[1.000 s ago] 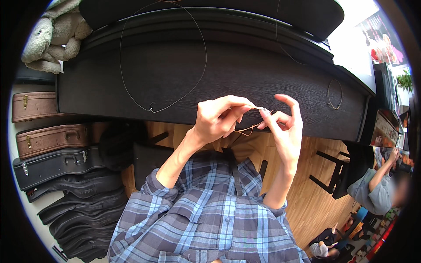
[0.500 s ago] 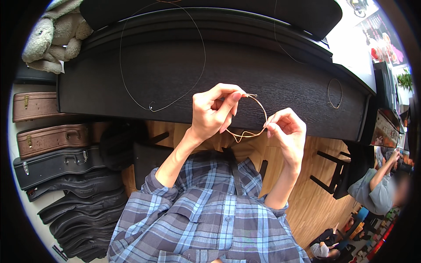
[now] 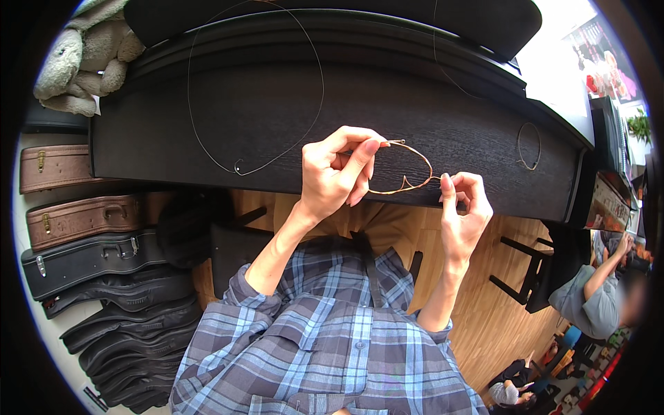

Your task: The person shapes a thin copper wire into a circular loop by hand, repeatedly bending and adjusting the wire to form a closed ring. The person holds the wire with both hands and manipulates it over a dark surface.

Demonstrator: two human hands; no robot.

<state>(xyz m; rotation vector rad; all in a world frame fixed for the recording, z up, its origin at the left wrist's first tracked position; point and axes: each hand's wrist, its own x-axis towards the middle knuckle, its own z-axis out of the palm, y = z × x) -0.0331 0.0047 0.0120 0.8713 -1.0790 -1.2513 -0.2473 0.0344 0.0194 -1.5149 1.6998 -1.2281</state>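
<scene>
A coiled copper-coloured wound guitar string (image 3: 430,164) is held up between my hands, just over the front edge of a dark wood surface. My left hand (image 3: 337,167) pinches the coil between thumb and fingertips, with a short end poking out past them. To the right, my right hand (image 3: 466,207) has thumb and fingers closed on a strand leading off the coil. A small kink of wire stands inside the loop. On the dark surface (image 3: 263,131) lies a large, thin silvery string loop (image 3: 323,90) with a small ball at its end.
A small coiled string (image 3: 520,146) and a thin curved wire (image 3: 445,71) lie farther right. Instrument cases (image 3: 90,221) are stacked at the left, beneath a plush toy (image 3: 83,59). A black stool (image 3: 529,280) stands on the wood floor; another person (image 3: 588,301) sits at the far right.
My right hand has moved right, drawing a strand outward from the coil. The loop has become wider and flatter. My left hand stays almost in place, still pinching.
</scene>
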